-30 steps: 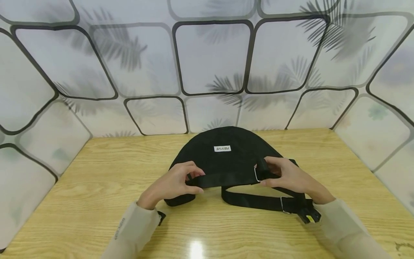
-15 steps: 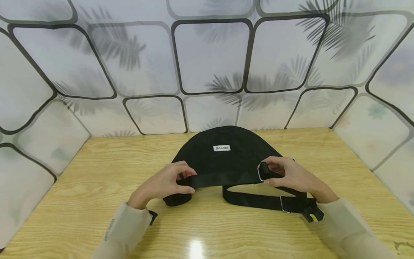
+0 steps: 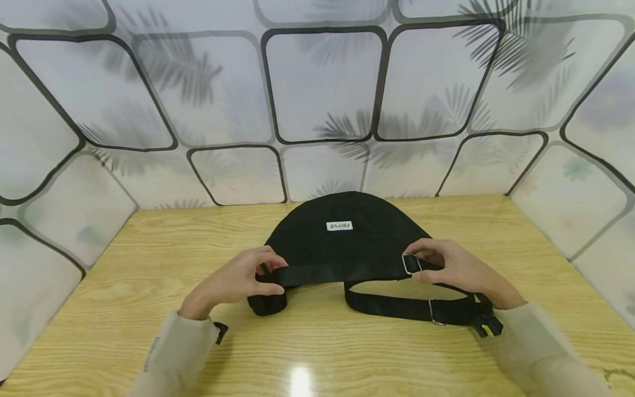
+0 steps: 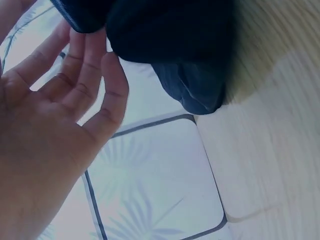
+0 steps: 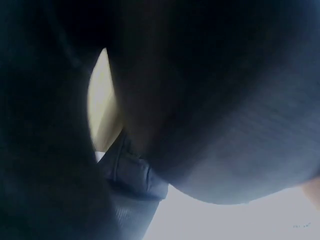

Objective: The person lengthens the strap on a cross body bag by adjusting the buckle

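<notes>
A black bag [image 3: 342, 248], half-moon shaped with a white label [image 3: 339, 226], lies on the table. Along its near edge runs a flat black strap [image 3: 317, 274]. My left hand [image 3: 230, 278] holds this strap at the left, thumb below and fingers above; in the left wrist view, fingers [image 4: 82, 75] reach up to black fabric. At the right, my right hand [image 3: 456, 267] pinches the strap by a metal slider [image 3: 411, 264]. Dark fabric [image 5: 240, 125] fills most of the right wrist view, hiding the right fingers there.
A loop of strap [image 3: 392, 307] with a second metal slider [image 3: 435, 312] lies in front of the bag. A black buckle [image 3: 487, 325] sits by the right sleeve. The wooden table [image 3: 173, 242] is enclosed by patterned fabric walls [image 3: 322, 88].
My left hand has moved left along the strap, and my right hand slightly right. The slider at my right hand has shifted right and shows more fully.
</notes>
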The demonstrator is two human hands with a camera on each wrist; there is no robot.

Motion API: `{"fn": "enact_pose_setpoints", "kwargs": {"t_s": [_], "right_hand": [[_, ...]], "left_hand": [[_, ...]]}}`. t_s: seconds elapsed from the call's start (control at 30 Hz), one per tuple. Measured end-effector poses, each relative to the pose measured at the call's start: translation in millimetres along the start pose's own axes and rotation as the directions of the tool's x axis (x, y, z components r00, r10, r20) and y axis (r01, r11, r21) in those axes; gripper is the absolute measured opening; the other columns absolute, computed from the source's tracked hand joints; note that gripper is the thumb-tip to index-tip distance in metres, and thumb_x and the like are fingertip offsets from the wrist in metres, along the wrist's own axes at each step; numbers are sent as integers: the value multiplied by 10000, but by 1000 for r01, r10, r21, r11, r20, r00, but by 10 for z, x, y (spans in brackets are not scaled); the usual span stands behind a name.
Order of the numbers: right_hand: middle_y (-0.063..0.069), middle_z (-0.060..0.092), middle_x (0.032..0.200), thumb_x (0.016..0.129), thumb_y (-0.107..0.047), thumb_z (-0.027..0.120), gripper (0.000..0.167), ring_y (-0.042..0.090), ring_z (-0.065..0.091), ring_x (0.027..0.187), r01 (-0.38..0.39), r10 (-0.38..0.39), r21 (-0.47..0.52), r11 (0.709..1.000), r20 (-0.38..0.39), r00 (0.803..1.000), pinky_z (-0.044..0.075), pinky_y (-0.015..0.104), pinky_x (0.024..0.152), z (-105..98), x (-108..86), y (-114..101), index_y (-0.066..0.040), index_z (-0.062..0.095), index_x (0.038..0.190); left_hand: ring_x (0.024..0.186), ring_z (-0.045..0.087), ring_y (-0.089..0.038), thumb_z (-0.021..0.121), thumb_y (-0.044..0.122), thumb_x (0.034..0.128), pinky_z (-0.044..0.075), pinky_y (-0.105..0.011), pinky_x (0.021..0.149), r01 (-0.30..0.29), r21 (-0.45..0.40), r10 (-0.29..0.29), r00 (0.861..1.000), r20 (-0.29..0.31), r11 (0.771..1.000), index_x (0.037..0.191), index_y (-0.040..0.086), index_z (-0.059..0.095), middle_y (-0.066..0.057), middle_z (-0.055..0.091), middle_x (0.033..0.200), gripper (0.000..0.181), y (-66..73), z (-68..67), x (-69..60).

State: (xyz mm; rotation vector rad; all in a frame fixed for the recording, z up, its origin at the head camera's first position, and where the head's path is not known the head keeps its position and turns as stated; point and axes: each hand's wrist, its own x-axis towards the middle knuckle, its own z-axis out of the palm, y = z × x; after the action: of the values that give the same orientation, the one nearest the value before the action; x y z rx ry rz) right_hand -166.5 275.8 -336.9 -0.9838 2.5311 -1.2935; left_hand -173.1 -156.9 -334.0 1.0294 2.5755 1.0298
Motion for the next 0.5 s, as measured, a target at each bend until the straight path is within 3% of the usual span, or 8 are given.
{"fn": "enact_pose_setpoints", "kwargs": {"t_s": [0.5], "right_hand": [[-44, 676, 1001, 905, -48, 751, 324, 84, 639, 887, 3, -3, -31, 1000, 14, 1000, 508, 230, 792, 6, -34, -6, 1, 652, 1209]], "left_hand": [[943, 579, -174, 810, 193, 893, 542, -379, 795, 7, 5, -7, 1000, 0, 1000, 1182, 3, 691, 12, 623, 1043, 365, -20, -46, -57]]}}
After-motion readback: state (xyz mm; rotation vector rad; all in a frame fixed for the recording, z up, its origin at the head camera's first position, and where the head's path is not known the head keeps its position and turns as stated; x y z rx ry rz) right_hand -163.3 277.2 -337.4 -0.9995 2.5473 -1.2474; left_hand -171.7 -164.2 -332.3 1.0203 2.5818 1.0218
